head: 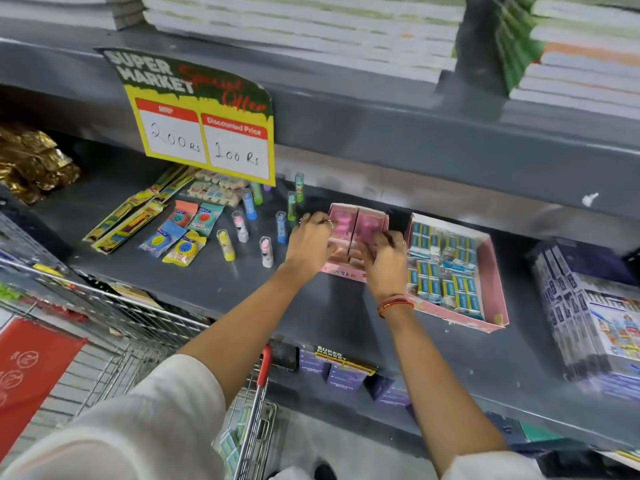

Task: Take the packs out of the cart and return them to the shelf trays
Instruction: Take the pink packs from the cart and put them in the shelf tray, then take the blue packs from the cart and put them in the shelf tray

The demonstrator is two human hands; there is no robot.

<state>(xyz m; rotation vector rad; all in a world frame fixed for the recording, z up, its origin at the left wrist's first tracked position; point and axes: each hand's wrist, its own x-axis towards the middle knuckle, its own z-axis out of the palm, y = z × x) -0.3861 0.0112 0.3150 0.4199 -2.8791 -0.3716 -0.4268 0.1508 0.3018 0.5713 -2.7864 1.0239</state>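
Observation:
A pink eraser tray (372, 216) stands on the grey shelf (242, 282), filled with pink packs (346, 225). Both my hands are inside it: my left hand (311, 242) rests on the packs at its left side, and my right hand (386, 259) presses on packs at its front right, fingers curled over them. Whether either hand grips a pack is hidden by the fingers. To the right sits a larger pink tray (493, 271) of blue-and-white packs (446, 268). The wire cart (145, 327) with a red handle (265, 365) stands at lower left; a few green-blue packs (239, 427) show in it.
Left of the tray stand several small upright tubes (266, 251), round sharpener packets (183, 237) and long yellow packs (128, 220). A yellow price sign (204, 133) hangs from the shelf above. Stacked boxes (588, 313) sit at the right, purple boxes (343, 372) on the shelf below.

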